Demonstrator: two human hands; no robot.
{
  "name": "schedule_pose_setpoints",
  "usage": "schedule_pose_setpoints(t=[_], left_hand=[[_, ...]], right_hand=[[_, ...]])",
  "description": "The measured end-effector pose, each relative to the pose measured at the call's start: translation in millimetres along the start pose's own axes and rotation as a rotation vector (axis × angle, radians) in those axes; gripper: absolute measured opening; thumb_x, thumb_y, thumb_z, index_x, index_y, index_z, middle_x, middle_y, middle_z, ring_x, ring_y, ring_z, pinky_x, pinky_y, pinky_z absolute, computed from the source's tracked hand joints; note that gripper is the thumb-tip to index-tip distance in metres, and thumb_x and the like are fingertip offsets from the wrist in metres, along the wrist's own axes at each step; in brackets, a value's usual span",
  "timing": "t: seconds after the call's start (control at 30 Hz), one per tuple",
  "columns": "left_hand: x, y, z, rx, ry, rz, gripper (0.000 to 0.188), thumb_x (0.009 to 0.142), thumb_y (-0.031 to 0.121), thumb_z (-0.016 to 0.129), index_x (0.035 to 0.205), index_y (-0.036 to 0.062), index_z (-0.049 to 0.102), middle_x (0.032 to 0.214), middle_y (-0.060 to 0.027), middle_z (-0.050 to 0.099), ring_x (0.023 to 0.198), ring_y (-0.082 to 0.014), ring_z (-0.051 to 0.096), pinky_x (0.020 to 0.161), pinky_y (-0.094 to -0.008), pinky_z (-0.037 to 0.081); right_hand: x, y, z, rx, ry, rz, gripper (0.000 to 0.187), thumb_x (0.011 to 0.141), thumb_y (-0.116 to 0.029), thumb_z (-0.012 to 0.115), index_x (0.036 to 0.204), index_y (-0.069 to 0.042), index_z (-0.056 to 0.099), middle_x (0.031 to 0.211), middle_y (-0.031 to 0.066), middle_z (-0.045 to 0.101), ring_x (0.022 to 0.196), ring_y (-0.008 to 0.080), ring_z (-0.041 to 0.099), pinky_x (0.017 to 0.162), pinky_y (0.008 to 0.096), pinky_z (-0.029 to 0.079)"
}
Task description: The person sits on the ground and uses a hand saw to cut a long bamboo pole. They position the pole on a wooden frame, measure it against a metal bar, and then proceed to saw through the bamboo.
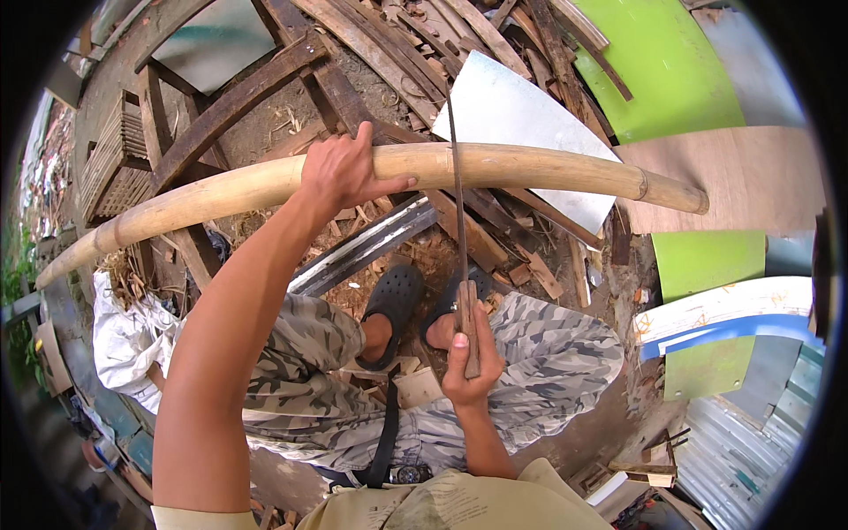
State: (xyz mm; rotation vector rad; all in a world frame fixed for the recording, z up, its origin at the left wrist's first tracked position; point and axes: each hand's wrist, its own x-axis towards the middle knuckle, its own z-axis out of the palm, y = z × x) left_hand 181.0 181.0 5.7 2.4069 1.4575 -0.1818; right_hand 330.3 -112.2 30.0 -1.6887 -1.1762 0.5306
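Note:
A long, thick bamboo pole (539,170) lies crosswise in front of me, pale yellow with joint rings along it. My left hand (343,171) grips it from above, left of the middle, with fingers over the top and the thumb along the near side. A handsaw (460,230) is in my right hand (474,360), which is closed round its wooden handle. Seen edge-on, the thin blade points away from me and crosses the pole just right of my left hand. Whether its teeth have cut into the bamboo I cannot tell.
A dark wooden frame (234,110) stands under the pole's left part. Scrap wood (415,53) litters the ground beyond, with a white sheet (521,115) among it. Plywood (742,177) and green panels (662,62) lie right. A white sack (128,340) sits left, and my clogs (393,305) are below.

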Motion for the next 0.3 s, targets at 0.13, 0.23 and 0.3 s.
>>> schedule_pose_setpoints(t=[0.13,0.23,0.3], left_hand=[[-3.8,-8.4,5.1,0.012,0.047,-0.011,0.098,0.075,0.09,0.053,0.104,-0.003,0.051,0.071,-0.0215,0.068,0.069,-0.0344,0.071,0.06,-0.0441,0.057],[-4.3,-6.7,6.3,0.026,0.052,0.004,0.098,0.076,0.09,0.052,0.105,-0.0039,0.051,0.068,-0.0212,0.067,0.065,-0.0352,0.071,0.059,-0.0447,0.056],[-2.6,-5.8,10.0,0.033,0.064,0.018,0.098,0.076,0.09,0.052,0.106,-0.004,0.051,0.068,-0.021,0.067,0.064,-0.0354,0.07,0.059,-0.0447,0.056]], right_hand=[[-3.7,-2.5,-8.5,0.026,-0.058,0.039,0.045,0.095,-0.009,0.059,0.135,0.011,0.056,0.116,0.0268,0.071,0.087,0.026,0.074,0.074,0.0319,0.057],[-21.6,-4.2,-18.4,-0.023,-0.073,0.005,0.046,0.095,-0.009,0.059,0.136,0.011,0.056,0.116,0.0263,0.071,0.09,0.0275,0.075,0.075,0.0325,0.057],[-23.9,-2.7,-19.8,0.041,-0.039,0.075,0.048,0.094,-0.013,0.061,0.136,0.01,0.056,0.112,0.0243,0.072,0.092,0.0315,0.076,0.075,0.0322,0.058]])
